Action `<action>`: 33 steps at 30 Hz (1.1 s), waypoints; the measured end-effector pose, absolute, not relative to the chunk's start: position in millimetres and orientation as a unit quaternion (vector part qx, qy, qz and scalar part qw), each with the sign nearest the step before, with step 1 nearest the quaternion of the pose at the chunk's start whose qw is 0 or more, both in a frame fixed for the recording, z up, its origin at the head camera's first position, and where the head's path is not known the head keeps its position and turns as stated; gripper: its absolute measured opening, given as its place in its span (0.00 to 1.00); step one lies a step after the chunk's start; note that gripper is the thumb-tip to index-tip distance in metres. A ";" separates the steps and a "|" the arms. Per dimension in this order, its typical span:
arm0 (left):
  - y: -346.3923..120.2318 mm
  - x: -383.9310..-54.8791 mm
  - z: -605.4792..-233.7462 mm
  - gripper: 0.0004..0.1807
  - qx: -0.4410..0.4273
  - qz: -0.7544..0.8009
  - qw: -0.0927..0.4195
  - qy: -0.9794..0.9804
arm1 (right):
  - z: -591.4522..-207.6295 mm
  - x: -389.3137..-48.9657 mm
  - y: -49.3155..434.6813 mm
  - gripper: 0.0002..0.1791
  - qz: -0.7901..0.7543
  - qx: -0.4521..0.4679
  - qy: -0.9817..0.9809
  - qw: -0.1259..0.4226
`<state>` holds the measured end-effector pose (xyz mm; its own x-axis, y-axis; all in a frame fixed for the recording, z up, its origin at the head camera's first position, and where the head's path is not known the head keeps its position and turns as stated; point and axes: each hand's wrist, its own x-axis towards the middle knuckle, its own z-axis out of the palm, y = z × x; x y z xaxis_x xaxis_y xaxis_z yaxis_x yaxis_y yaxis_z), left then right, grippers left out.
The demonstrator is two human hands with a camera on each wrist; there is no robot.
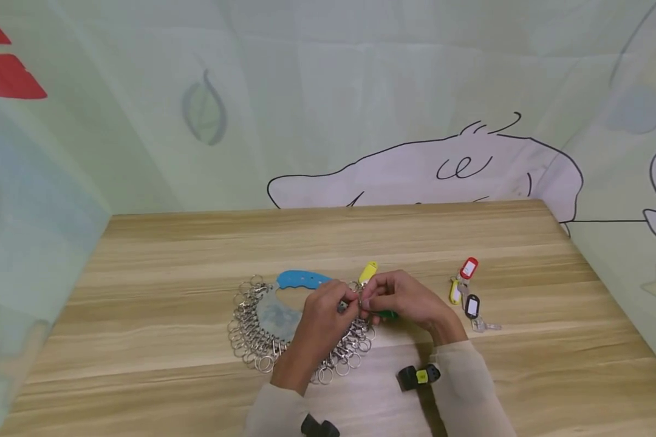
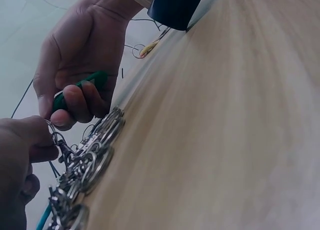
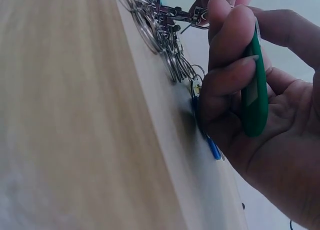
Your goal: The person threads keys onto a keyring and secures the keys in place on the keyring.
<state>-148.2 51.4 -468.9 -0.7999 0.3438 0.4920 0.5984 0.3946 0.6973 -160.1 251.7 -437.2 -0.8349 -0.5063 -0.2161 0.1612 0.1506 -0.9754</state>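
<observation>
A large metal key holder with a blue grip lies on the table, its rim hung with several swivel clips and split rings. My left hand reaches over it and pinches a small split ring at the end of one clip. Right beside it, my right hand curls its fingers round a green key tag, fingertips at the same ring. A yellow key tag lies just beyond the hands. In the right wrist view, a blue tag shows behind the right hand's fingers.
On the right of the wooden table lie a red key tag, a yellow one and a black one, with keys. A printed curtain stands behind the table.
</observation>
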 end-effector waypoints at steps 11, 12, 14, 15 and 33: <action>52.4 -146.9 -465.9 0.09 -0.281 -0.462 0.126 -0.832 | -438.3 -161.0 253.0 0.02 -0.647 -0.144 0.708 0.245; 52.5 -146.9 -465.9 0.09 -0.280 -0.464 0.127 -0.831 | -438.3 -161.0 253.0 0.02 -0.647 -0.145 0.707 0.245; 52.5 -146.9 -465.8 0.09 -0.279 -0.466 0.127 -0.830 | -437.9 -160.7 253.1 0.02 -0.649 -0.146 0.705 0.246; 52.4 -147.0 -466.0 0.09 -0.280 -0.470 0.126 -0.828 | -437.7 -160.6 253.2 0.02 -0.649 -0.147 0.705 0.246; 51.4 -149.4 -467.3 0.04 -0.280 -0.471 0.128 -0.827 | -436.7 -162.1 259.0 0.02 -0.640 -0.178 0.719 0.204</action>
<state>-149.4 51.4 -467.3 -0.8098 0.3427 0.4762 0.5844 0.3993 0.7064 -162.1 259.0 -436.7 -0.8536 -0.5168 -0.0658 0.0049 0.1182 -0.9930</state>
